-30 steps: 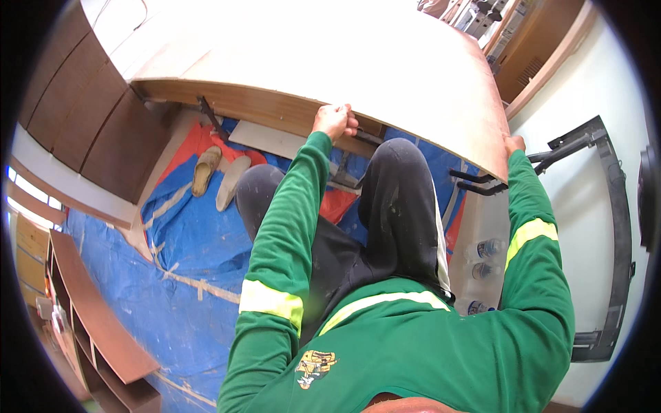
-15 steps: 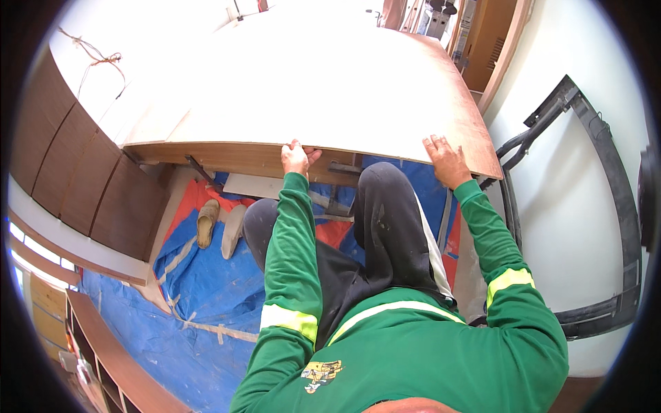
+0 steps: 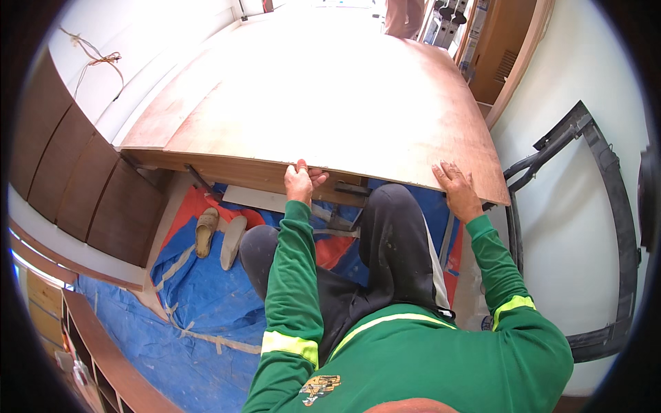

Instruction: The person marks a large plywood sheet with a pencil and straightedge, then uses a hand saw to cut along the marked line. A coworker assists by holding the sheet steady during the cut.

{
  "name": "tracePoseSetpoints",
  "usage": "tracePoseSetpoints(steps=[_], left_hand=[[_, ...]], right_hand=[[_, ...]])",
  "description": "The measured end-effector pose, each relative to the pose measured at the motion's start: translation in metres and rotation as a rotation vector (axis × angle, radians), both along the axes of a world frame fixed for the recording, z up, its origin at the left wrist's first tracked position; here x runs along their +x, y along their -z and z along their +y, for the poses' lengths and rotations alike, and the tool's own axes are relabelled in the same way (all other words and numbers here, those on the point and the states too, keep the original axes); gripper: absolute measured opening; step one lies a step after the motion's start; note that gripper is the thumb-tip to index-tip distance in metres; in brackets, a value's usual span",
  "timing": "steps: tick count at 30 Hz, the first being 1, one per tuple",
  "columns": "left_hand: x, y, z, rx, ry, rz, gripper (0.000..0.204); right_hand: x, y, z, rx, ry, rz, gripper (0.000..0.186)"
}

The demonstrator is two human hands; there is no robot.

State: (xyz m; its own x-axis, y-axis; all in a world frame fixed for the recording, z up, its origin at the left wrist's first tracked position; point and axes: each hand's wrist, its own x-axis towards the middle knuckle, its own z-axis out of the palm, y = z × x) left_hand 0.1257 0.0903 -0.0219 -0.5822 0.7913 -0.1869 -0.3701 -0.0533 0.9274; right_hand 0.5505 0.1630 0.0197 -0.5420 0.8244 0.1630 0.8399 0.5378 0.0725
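Observation:
A wide pale plywood board (image 3: 323, 103) fills the upper middle, with a thinner strip (image 3: 165, 117) along its left. My left hand (image 3: 303, 180) grips the board's near edge, thumb up at the edge and fingers curled beside it. My right hand (image 3: 457, 186) rests on the board near its front right corner, fingers spread over the top. My bent knees are just under the edge. Below the board show a wooden rail (image 3: 255, 172) and dark metal brackets (image 3: 351, 187).
Blue tarpaulin (image 3: 172, 365) covers the floor, with shoes (image 3: 206, 233) beneath the board. Dark wooden panels (image 3: 82, 186) stand left, a shelf unit (image 3: 100, 351) lower left. A black metal frame (image 3: 613, 227) leans on the right wall. A person's legs (image 3: 403, 17) appear behind the board.
My right hand has come from the board's right side edge onto its top near the front. My left hand keeps hold of the front edge. The view has shifted, showing more beyond the board.

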Motion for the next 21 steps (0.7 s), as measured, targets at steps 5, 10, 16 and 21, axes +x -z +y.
tracePoseSetpoints(steps=[5,10,16,21], left_hand=[[0.017,0.005,0.015,0.029,-0.134,-0.047,0.040],[0.030,0.009,0.013,-0.017,-0.045,0.019,0.042],[0.030,0.006,-0.004,-0.255,0.258,0.264,0.056],[0.022,-0.007,-0.053,-0.443,0.708,1.131,0.048]], right_hand=[[-0.006,-0.035,-0.028,-0.105,-0.044,0.086,0.063],[-0.029,-0.074,-0.041,-0.339,-0.271,0.396,0.048],[-0.076,-0.061,-0.028,-0.242,-0.334,0.637,0.040],[-0.122,-0.057,-0.024,-0.346,-0.386,0.585,0.042]])
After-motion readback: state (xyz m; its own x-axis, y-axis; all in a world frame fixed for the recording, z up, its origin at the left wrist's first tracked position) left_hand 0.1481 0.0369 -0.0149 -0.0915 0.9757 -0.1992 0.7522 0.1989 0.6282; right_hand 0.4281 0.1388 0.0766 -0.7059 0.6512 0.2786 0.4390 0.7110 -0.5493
